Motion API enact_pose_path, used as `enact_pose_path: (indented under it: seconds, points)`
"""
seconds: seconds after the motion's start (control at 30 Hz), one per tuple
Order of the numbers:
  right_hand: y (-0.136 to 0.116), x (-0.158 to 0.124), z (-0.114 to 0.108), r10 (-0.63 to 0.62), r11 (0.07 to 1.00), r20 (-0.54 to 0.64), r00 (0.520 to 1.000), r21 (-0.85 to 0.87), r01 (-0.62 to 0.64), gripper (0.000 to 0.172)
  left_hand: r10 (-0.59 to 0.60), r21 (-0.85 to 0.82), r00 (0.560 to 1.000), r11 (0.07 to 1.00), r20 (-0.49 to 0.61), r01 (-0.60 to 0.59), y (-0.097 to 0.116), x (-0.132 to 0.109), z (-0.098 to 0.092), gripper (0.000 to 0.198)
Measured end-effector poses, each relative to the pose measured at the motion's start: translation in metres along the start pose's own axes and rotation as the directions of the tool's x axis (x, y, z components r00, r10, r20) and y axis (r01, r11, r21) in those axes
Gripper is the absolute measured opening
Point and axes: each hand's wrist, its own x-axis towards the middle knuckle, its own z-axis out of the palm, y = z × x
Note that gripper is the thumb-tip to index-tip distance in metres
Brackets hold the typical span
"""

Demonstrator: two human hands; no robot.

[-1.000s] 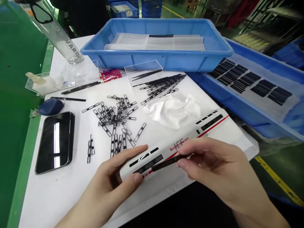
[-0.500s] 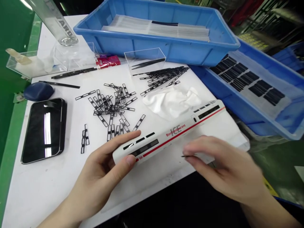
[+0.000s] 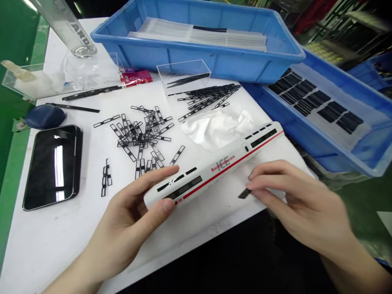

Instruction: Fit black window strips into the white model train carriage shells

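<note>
My left hand (image 3: 134, 216) grips the near end of a long white model train shell (image 3: 214, 165) with a red stripe, black windows and "ICE" lettering. It lies slanted above the white table (image 3: 61, 241), its far end toward the right. My right hand (image 3: 294, 200) hovers just below the shell's middle, fingers pinched on a small black strip (image 3: 244, 193). A heap of black window-frame strips (image 3: 143, 136) lies on the table behind the shell.
A crumpled white cloth (image 3: 219, 126) lies behind the shell. A black phone (image 3: 52, 165) and a dark blue pouch (image 3: 44, 116) sit at left. Two blue trays (image 3: 220, 65) (image 3: 333, 151) stand at the back and right. Clear boxes (image 3: 183, 75) hold tweezers.
My right hand has pulled the black strip away from the shell's side, down and to the right. The view has tilted slightly; my left hand keeps its hold.
</note>
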Motion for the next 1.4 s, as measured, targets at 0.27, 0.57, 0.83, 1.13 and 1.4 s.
enact_pose_path:
  seconds: [0.27, 0.57, 0.83, 1.13, 1.4]
  points:
    - [-0.041, 0.043, 0.01, 0.03, 0.999, 0.197, 0.98, 0.038, -0.038, 0.009, 0.047, -0.184, 0.995, 0.982, 0.087, -0.03, -0.001, 0.002, 0.002, 0.038]
    - [-0.049, 0.062, 0.032, 0.018, 0.997, 0.195, 0.981, 0.074, -0.033, 0.016, 0.069, -0.368, 0.954, 0.929, 0.293, 0.046, -0.01, 0.007, -0.004, 0.053]
    - [-0.045, 0.064, 0.044, 0.011, 0.995, 0.13, 0.991, 0.096, -0.023, 0.03, 0.016, -0.246, 0.951, 0.967, 0.31, 0.064, -0.009, 0.007, -0.007, 0.06]
    - [-0.047, 0.061, 0.055, 0.026, 0.999, -0.006, 1.0, 0.047, -0.026, 0.039, 0.028, -0.292, 0.949, 0.954, 0.313, 0.068, -0.01, 0.006, -0.004, 0.051]
    - [-0.044, 0.052, 0.062, 0.002, 1.0, -0.113, 0.994, -0.014, -0.003, 0.042, 0.06, -0.267, 0.962, 0.963, 0.265, 0.014, -0.008, 0.008, -0.005, 0.048]
